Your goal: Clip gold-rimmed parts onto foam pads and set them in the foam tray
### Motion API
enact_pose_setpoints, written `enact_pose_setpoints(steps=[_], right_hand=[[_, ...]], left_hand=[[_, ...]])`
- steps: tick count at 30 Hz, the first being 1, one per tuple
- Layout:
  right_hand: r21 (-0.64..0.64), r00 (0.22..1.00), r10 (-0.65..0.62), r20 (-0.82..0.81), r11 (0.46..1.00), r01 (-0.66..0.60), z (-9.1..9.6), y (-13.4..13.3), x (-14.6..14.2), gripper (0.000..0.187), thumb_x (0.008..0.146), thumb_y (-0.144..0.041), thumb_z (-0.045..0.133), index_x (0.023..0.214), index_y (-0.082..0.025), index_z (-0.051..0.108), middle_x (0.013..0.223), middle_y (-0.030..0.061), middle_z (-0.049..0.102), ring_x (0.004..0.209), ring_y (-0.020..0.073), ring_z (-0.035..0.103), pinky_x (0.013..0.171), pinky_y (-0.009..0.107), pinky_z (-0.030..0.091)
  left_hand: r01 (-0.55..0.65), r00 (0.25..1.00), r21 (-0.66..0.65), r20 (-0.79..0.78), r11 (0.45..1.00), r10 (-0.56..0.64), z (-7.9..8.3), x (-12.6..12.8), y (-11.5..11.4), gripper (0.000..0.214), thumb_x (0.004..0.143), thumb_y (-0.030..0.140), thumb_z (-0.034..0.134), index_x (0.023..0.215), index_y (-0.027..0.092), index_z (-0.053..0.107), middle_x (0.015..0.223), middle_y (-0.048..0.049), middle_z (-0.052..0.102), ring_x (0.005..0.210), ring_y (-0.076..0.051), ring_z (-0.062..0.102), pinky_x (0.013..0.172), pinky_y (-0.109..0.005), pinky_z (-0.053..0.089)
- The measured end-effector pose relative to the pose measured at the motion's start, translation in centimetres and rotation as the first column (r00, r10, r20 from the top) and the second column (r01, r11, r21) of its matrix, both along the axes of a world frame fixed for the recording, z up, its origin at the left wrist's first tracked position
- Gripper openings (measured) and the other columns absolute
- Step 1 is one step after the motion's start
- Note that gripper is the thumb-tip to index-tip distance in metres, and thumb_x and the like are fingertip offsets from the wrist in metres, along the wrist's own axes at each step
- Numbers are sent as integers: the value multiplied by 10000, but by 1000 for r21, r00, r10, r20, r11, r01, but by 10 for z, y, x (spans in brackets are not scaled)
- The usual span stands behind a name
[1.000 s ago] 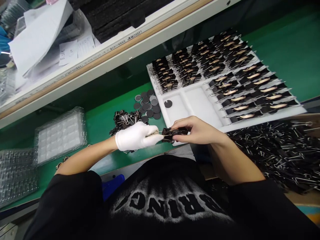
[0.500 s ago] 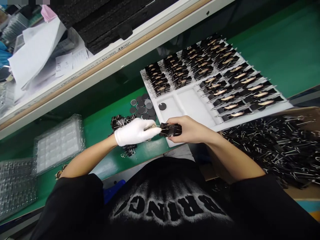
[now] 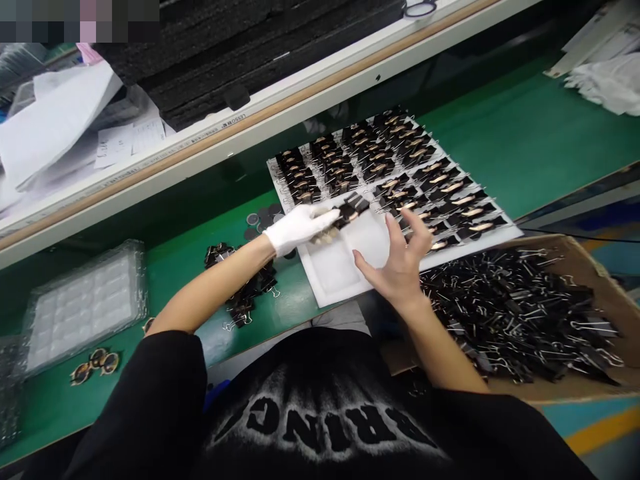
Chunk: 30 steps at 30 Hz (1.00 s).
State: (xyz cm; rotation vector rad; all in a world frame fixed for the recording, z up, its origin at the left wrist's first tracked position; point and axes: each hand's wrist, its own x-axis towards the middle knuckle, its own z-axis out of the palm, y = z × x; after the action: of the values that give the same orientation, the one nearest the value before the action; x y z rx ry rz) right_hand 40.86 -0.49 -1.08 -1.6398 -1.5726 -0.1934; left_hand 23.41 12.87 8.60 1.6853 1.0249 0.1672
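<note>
My left hand (image 3: 299,227), in a white glove, is closed on a black binder clip (image 3: 351,209) and holds it over the white foam tray (image 3: 334,273), beside the rows of clips standing in it (image 3: 400,170). My bare right hand (image 3: 397,263) hovers over the tray's near part with its fingers spread and nothing in it. A pile of loose black binder clips (image 3: 510,313) fills a cardboard box just right of that hand.
Dark round discs (image 3: 260,219) and a small heap of clips (image 3: 245,293) lie on the green bench left of the tray. Clear plastic blister trays (image 3: 83,303) sit at far left. A shelf rail (image 3: 210,137) runs above, with papers and black foam behind it.
The right hand let go of the clip and opened. The left hand carried the clip away from my body onto the tray. The camera view shifted right.
</note>
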Motion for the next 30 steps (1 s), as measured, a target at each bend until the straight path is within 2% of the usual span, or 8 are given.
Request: enact_pose_setpoints(steps=[2,4,5,7,14,21,27,30], right_hand=[[-11,998,-17,-60,1000,17,-19,-2,-9,782,947,-451,646,1610,-194,319,1482,244,442,1381,435,460,1061,607,429],[-58,999,10,-38,998,-12,-31,-2,-19,697,967,-405,619,1585,-206,365,1448,228,498,1345,411,504,1045,583,448],[-74,999,23,-21,997,-25,-34,-2,-22,644,974,-378,611,1562,-216,406,1433,215,528,1335,401,520,1044,569,451],[-74,999,47,-17,996,-48,-36,-2,-24,566,978,-330,600,1518,-219,471,1397,199,580,1312,377,555,1041,538,459],[-15,985,153,-84,988,-155,-36,-3,-17,422,977,-237,581,1393,-167,601,1259,178,687,1205,319,650,995,465,506],[-79,983,165,-84,982,-171,-39,-4,-15,293,993,-240,569,1249,-160,688,1173,161,736,1110,310,686,953,460,516],[-86,981,189,-49,977,-193,-45,-7,-10,273,987,-273,606,1211,-167,720,1186,152,733,1076,306,703,925,446,538],[-85,982,188,-14,978,-189,-46,-6,-8,278,979,-296,624,1200,-162,727,1157,150,730,1044,302,709,891,433,549]], left_hand=[[42,984,382,-176,923,28,-9,19,18,312,1014,426,576,1083,135,668,924,-90,756,807,-179,705,719,-284,509],[160,928,646,-355,746,108,-18,36,31,309,1009,399,584,1154,135,656,1003,-125,766,924,-251,724,782,-333,497],[234,891,705,-430,669,142,-22,42,34,321,1019,397,569,1191,138,647,1054,-142,764,969,-279,727,802,-350,486],[364,819,724,-548,586,169,-29,51,36,337,1047,400,514,1220,137,634,1113,-165,752,1004,-306,728,815,-364,462],[532,741,699,-658,477,137,-41,61,30,335,1066,373,476,1175,100,634,1126,-215,704,1111,-357,664,878,-412,415],[494,728,705,-656,508,203,-36,54,15,420,1014,325,580,1335,55,560,1237,-235,645,1115,-367,642,859,-416,419],[543,783,734,-618,409,70,1,-27,-32,393,1079,438,416,1212,175,675,1106,-138,686,1002,-285,657,761,-378,405],[383,846,828,-492,409,204,16,-91,-49,412,1093,458,386,1204,242,719,1157,-89,713,992,-234,668,795,-364,436]])
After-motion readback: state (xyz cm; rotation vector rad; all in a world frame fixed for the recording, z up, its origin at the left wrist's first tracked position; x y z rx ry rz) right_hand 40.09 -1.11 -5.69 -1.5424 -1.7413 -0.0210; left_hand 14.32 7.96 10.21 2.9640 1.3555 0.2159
